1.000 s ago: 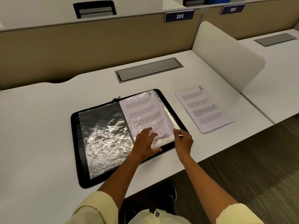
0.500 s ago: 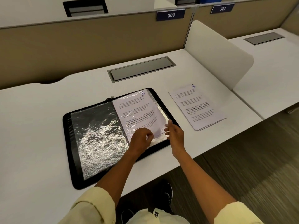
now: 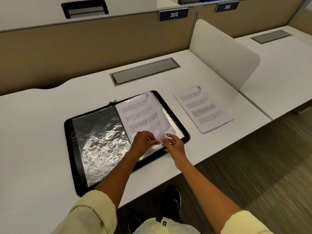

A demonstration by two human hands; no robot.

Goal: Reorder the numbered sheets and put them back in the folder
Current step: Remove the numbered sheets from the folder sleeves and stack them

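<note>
One sheet, 3 (image 3: 146, 95), is sitting in the folder (image 3: 76, 159), both hands' curled fingers (image 3: 152, 138) working its sleeve's near edge, while the stack under 8 (image 3: 199, 87) is waiting on the counter (image 3: 42, 115).

Bare desk (image 3: 42, 141) left of folder (image 3: 81, 156) — divider (image 3: 224, 54) blocks right.

Both hands (image 3: 159, 142) on folder (image 3: 94, 130) sheet (image 3: 143, 114)

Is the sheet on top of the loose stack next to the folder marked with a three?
No, the top sheet of the loose stack bears a handwritten 8; the 3 is on the sheet in the folder.
</note>
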